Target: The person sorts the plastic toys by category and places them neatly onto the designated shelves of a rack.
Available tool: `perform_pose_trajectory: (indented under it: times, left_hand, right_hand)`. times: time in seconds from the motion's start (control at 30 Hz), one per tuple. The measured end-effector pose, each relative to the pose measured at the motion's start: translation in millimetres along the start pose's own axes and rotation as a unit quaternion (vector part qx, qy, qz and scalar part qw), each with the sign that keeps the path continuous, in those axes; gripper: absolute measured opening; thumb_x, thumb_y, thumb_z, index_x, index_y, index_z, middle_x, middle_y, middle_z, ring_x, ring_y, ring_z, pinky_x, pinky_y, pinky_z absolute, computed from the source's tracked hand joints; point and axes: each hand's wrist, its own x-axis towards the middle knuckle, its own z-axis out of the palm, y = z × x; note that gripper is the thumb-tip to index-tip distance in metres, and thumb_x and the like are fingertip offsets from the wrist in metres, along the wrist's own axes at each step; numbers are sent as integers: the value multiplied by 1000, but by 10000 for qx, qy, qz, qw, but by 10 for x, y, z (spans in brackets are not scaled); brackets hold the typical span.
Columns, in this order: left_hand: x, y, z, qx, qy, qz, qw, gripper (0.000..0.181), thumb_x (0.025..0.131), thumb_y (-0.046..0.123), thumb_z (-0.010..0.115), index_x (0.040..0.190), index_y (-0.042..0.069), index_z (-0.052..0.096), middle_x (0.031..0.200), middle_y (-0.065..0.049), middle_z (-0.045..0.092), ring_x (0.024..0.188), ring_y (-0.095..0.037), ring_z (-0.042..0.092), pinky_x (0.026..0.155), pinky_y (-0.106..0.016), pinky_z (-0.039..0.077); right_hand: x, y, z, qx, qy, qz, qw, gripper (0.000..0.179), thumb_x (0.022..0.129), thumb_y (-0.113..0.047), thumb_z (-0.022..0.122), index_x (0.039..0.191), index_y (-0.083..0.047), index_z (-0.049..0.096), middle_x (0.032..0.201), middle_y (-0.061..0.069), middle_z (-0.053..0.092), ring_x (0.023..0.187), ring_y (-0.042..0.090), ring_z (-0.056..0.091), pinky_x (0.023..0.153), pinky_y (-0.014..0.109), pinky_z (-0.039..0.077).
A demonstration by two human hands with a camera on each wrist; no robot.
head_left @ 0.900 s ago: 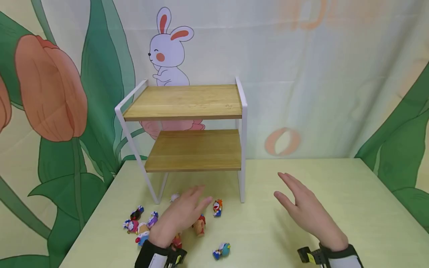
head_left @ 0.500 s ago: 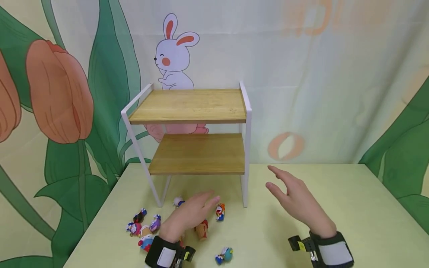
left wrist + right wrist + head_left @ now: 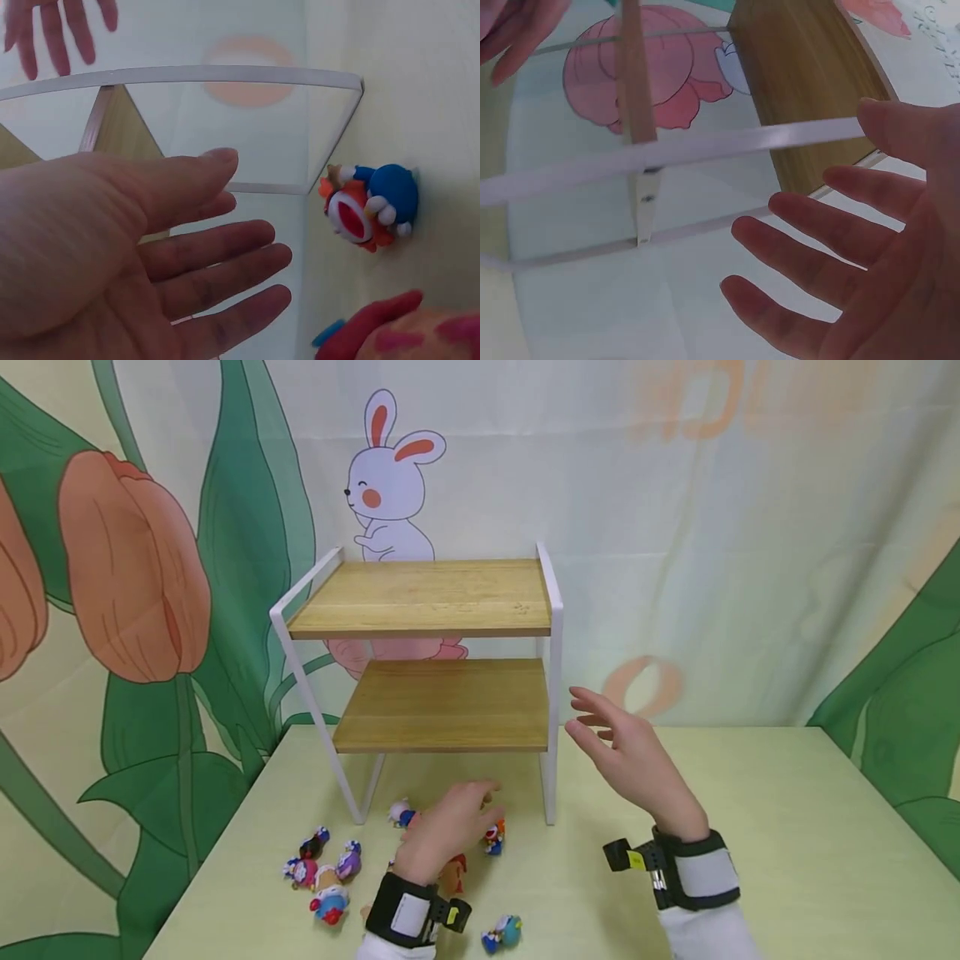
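Beyond the shelf's 3 o'clock, the bench (image 3: 772, 835) runs out to its right edge; the two-tier shelf (image 3: 446, 710) stands with its right front foot near the orange-maned figurine (image 3: 495, 841). That figurine, blue-bodied with a wide red mouth, is at 3 o'clock from the left hand (image 3: 452, 828). Both grips are released, fingers loosely extended, the right hand (image 3: 632, 764) raised.

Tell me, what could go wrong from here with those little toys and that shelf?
The left hand hangs close to the orange-haired figurine and might nudge it. The right hand is near one side of the two-tier shelf and could bump it. The figurine cluster is tightly bunched, so reaching for one may shift its neighbours.
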Motion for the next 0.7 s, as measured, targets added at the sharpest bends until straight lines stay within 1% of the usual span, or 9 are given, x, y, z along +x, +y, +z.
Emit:
perform_pose_trajectory:
  times: [0.03, 0.17, 0.3, 0.37, 0.5, 0.57, 0.6, 0.67, 0.7]
  left_hand:
    - [12, -9, 16, 36, 16, -7, 10000, 38, 98, 21, 59, 130, 2, 59, 122, -16, 64, 105, -26, 62, 85, -42, 51]
    - [46, -32, 64, 189, 62, -67, 9998, 39, 96, 19, 61, 129, -1, 59, 124, -18, 62, 111, -29, 60, 92, -46, 48]
    - [69, -20, 75, 274, 122, -151, 9994, 41, 94, 20, 63, 130, -1, 58, 127, -18, 61, 117, -32, 57, 97, -47, 45]
    - [70, -16, 85, 395, 106, -201, 9990, 43, 93, 21, 64, 130, -1, 59, 127, -18, 61, 118, -33, 56, 99, -47, 44]
    - [57, -19, 106, 701, -171, -300, 9969, 44, 90, 22, 68, 126, -2, 60, 120, -16, 64, 111, -31, 60, 94, -44, 47]
    - [49, -29, 119, 739, -378, -349, 9959, 35, 89, 21, 69, 115, -1, 64, 108, -15, 67, 98, -29, 63, 83, -42, 50]
    - [46, -34, 121, 715, -457, -390, 9956, 32, 88, 21, 70, 112, 0, 64, 104, -13, 67, 93, -26, 62, 79, -41, 50]
    - [40, -43, 121, 669, -569, -433, 9952, 30, 88, 21, 70, 110, 1, 65, 100, -10, 65, 87, -23, 59, 75, -38, 49]
    - [38, -45, 116, 666, -610, -433, 9950, 30, 88, 21, 69, 110, 1, 65, 99, -9, 65, 87, -22, 59, 75, -38, 49]
  right_hand:
    - [36, -5, 19, 72, 24, -36, 10000, 53, 100, -38, 56, 145, -13, 46, 133, 8, 58, 115, 23, 59, 93, 46, 48]
    - [147, 3, 68, 295, 158, -67, 9994, 52, 99, -37, 57, 145, -14, 47, 131, 8, 60, 115, 22, 59, 92, 44, 49]
    - [222, 50, 99, 461, 417, 9, 9981, 51, 99, -36, 59, 143, -13, 49, 126, 7, 62, 113, 22, 60, 91, 44, 49]
    - [236, 66, 127, 605, 502, 99, 9969, 50, 98, -35, 60, 142, -13, 51, 124, 7, 64, 112, 21, 60, 92, 44, 49]
    - [232, 111, 230, 907, 495, 239, 9944, 49, 97, -32, 62, 140, -8, 52, 122, 11, 64, 110, 25, 61, 93, 46, 48]
    - [234, 143, 286, 975, 485, 286, 9936, 50, 97, -30, 63, 138, -5, 52, 121, 14, 64, 109, 27, 62, 92, 47, 48]
    - [235, 152, 308, 982, 489, 302, 9935, 50, 97, -30, 63, 138, -3, 52, 120, 16, 64, 108, 29, 62, 92, 48, 48]
    - [246, 170, 341, 949, 529, 335, 9935, 51, 97, -30, 64, 137, -2, 53, 119, 17, 65, 107, 30, 62, 91, 48, 48]
    - [254, 179, 351, 917, 555, 348, 9936, 51, 96, -31, 64, 137, -2, 53, 118, 16, 65, 107, 29, 62, 91, 48, 48]
